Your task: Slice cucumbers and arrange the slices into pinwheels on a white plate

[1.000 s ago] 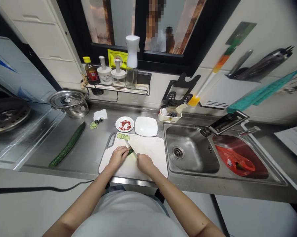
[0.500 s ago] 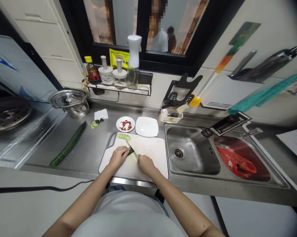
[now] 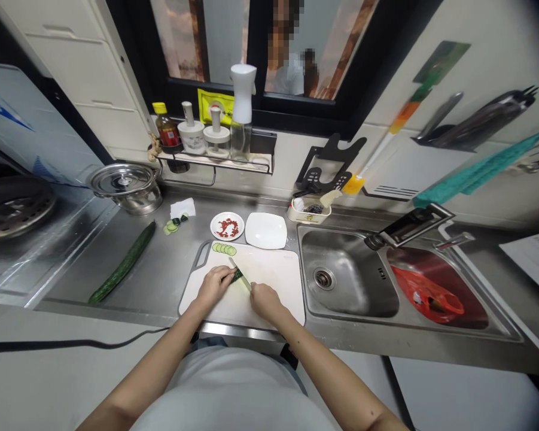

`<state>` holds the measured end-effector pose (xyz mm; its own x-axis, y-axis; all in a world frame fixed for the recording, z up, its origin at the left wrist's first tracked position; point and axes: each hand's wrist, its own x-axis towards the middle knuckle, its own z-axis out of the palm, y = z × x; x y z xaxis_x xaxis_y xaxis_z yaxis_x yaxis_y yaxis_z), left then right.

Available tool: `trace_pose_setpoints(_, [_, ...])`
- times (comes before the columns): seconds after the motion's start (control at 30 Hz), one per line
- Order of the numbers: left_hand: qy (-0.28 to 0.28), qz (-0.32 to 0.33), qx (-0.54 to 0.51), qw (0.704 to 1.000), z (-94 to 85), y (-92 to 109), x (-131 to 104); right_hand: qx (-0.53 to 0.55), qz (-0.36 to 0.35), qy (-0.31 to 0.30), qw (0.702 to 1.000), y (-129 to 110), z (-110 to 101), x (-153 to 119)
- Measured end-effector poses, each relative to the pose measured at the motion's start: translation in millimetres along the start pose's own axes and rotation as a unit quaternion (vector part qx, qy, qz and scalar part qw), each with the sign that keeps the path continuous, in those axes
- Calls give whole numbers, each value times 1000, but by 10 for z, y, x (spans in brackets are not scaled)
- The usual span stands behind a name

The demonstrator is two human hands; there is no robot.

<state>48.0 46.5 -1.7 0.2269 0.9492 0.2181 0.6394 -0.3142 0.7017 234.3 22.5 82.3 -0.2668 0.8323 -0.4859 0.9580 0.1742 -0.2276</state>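
Observation:
My left hand (image 3: 216,284) is closed on a short piece of cucumber (image 3: 236,276) on the white cutting board (image 3: 278,281), its fingers covering most of the piece. In my right hand (image 3: 264,300) is a kitchen knife (image 3: 239,272), gripped by a handle that my fingers hide. The blade slants up and to the left, right against the cucumber piece. A row of overlapping cucumber slices (image 3: 223,248) lies near the board's far left corner. Beyond the board stand a white plate with chopped red bits (image 3: 228,226) and a white square plate (image 3: 265,231).
A whole cucumber (image 3: 123,263) lies on the steel counter at left, with cucumber scraps (image 3: 172,225) behind it. A lidded steel pot (image 3: 130,187) stands at the back left. At right is a double sink (image 3: 350,275) holding a red plastic bag (image 3: 428,294).
The view has shifted very slightly. My hands, the knife and the cucumber piece look nearly the same as before.

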Motion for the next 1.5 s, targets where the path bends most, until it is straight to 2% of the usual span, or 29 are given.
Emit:
trace_pose_setpoints(0.53, [8, 1, 4, 1000, 13, -18, 4, -2, -6, 7, 1000, -58, -31, 101])
trace_pose_setpoints(1.17, [12, 1, -1, 1000, 24, -34, 7, -7, -16, 20, 1000, -44, 57, 189])
trace_pose_setpoints(1.5, [10, -11, 2, 1000, 7, -5, -5, -10, 7, 19, 1000, -35, 109, 90])
